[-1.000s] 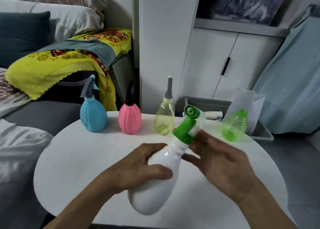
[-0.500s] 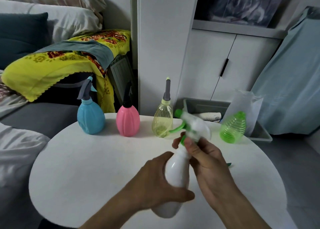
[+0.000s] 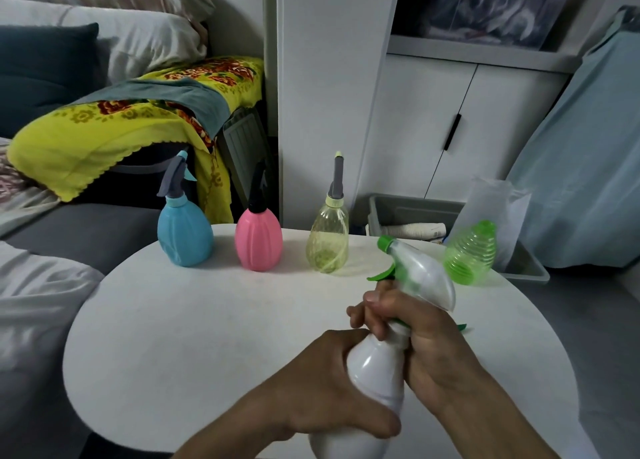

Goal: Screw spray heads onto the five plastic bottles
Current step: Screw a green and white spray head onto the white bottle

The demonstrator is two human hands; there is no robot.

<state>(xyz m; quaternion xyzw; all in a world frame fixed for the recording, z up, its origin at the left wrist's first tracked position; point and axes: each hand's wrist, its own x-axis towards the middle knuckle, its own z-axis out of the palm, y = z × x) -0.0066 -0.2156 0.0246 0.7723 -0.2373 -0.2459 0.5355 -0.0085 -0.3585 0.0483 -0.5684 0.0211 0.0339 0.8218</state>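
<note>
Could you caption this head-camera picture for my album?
Two hands twist a spray head onto a white bottle.

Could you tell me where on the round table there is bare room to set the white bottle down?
Bare: the round white table left of the left hand, before the blue bottle and pink bottle. Crowded: the far edge, with the yellow bottle and green ribbed bottle.

No readable text anywhere.
The rolled white package [image 3: 414, 230] in the grey plastic bin [image 3: 384, 212] carries small dark print, too blurred to make out.
</note>
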